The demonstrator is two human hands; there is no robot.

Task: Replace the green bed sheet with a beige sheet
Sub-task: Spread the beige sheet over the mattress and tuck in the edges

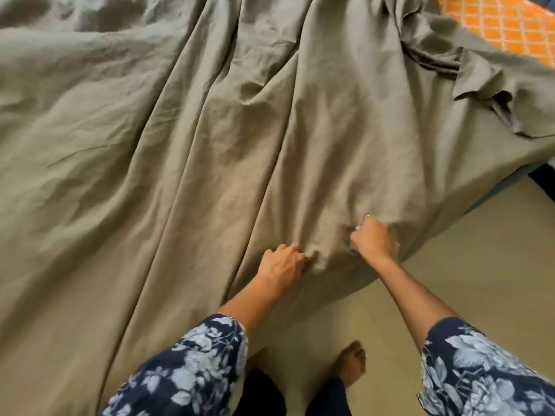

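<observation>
Across the bed lies the beige sheet (210, 145), rumpled, its near edge draped over the mattress side toward the floor (450, 280), and its long folds run from the hands away toward the far side. Left hand (283, 267) and right hand (375, 240) each pinch a bunch of cloth at that near edge, probably to draw it taut and square. Beyond the far right corner an orange patterned cover (507, 22) shows uncovered.
</observation>
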